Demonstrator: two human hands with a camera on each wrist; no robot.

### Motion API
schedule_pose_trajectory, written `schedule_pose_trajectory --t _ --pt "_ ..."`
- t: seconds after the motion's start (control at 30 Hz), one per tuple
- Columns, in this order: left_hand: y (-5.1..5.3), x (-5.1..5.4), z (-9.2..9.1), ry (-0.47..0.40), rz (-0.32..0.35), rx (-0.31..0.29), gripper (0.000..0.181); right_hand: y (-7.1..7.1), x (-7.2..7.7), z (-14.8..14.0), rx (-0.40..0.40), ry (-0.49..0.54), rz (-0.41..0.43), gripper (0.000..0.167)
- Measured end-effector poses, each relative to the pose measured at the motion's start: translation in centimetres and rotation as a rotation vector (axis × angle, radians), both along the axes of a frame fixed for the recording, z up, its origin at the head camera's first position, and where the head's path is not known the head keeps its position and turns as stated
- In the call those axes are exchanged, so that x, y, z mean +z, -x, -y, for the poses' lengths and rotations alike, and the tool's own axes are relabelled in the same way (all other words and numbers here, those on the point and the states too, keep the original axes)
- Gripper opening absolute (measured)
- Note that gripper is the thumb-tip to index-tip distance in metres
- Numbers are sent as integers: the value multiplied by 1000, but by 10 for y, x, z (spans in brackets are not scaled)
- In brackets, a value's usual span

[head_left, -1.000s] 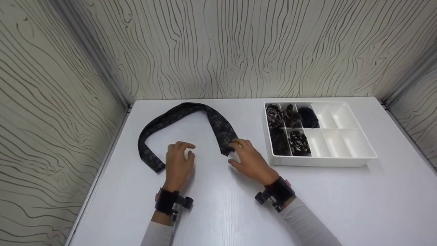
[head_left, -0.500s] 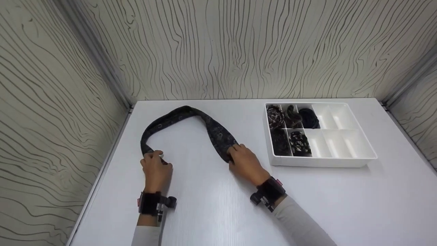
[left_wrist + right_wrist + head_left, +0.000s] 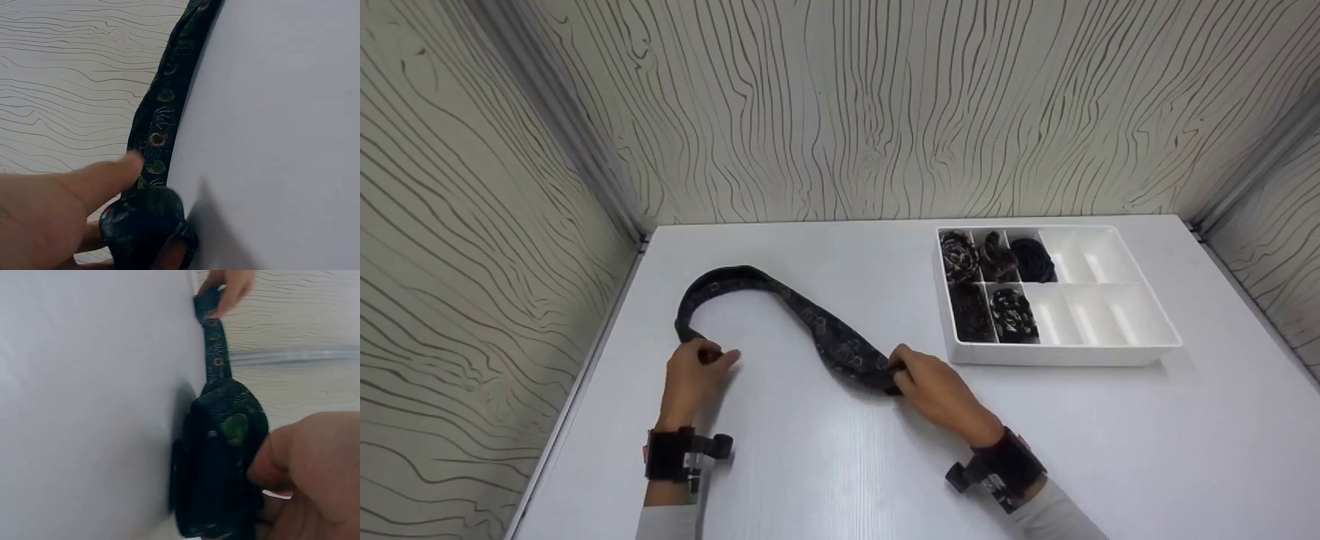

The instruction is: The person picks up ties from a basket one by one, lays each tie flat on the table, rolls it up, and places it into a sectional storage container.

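Observation:
A dark necktie with a small floral pattern lies in an arch on the white table, its wide part twisted and partly raised. At its narrow end, my left hand holds the tie, whose tip bends over the fingers in the left wrist view. The right hand grips the wide end between thumb and fingers, close to the tabletop. Seen from the right wrist, the wide end bulges into a hollow fold beside the thumb. Some fingers of both hands are hidden behind the cloth.
To the right stands a white divided box. Several of its left compartments hold dark rolled ties, such as a patterned roll and a navy roll. Wood-patterned panels enclose the table's back and sides.
The left hand has moved left and taken hold of the narrow end. My right hand has gripped the wide end and drawn it right and nearer; the arch has come down from the back.

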State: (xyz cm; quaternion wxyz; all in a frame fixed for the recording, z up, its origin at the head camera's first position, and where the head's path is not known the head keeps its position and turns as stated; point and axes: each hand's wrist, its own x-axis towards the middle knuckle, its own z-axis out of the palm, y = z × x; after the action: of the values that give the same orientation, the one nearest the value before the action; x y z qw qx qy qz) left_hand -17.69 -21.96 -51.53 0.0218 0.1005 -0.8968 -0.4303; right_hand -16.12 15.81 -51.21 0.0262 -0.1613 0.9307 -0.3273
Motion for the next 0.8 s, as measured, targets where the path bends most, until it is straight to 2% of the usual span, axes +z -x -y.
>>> schedule_pose_trajectory --t 0.1,0.17,0.3,0.4,0.53,0.67,0.8 --pt "0 1 3 -10 14 -24 24 -5 3 -19 -64 114 30 27" --pt "1 2 5 -7 -7 -28 19 -8 5 -33 -126 181 16 32" --pt "1 7 7 -63 -41 2 19 -13 10 -61 -263 286 -7 37" --pt "1 13 10 -154 -74 40 23 -20 15 -83 -361 337 2 38" --pt "0 20 14 -260 -137 118 26 -28 24 -113 -484 453 89 41" --pt "-3 24 20 -300 -184 199 27 -32 27 -143 -554 573 129 42" --pt "-5 25 27 -317 -196 256 27 -35 25 -167 -604 585 107 38"
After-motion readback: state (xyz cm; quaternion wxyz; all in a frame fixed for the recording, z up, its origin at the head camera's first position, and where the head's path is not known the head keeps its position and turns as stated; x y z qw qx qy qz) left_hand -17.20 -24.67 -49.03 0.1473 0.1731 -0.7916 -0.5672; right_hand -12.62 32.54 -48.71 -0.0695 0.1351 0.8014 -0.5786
